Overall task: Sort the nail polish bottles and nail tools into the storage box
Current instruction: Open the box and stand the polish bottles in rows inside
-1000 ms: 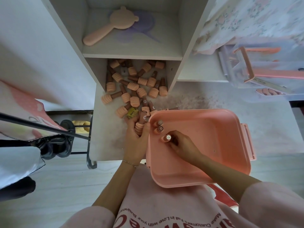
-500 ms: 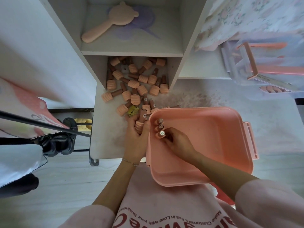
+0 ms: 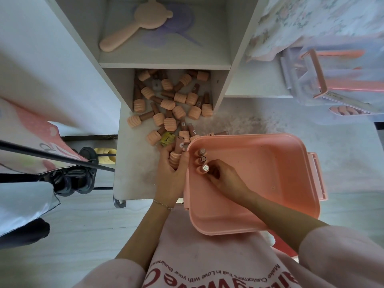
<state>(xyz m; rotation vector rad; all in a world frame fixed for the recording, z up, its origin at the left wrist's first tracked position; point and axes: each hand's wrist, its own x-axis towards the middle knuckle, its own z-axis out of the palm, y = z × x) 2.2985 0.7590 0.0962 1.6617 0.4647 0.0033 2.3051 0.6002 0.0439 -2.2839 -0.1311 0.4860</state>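
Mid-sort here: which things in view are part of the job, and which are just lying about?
Part of the job:
pink storage box
three bottles standing in its corner, right hand on them
bottles gripped in left hand
loose bottle pile

Lying about:
bear-shaped hand mirror on the upper shelf
clear organiser with pink handle
black shoe

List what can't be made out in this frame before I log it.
- Head view: labels on the three bottles standing in the pink box are too small to read.
- How many bottles the left hand grips: its fingers hide them.
- Right hand fingertips, curled behind the nearest bottle.
- Clear case contents: blurred.
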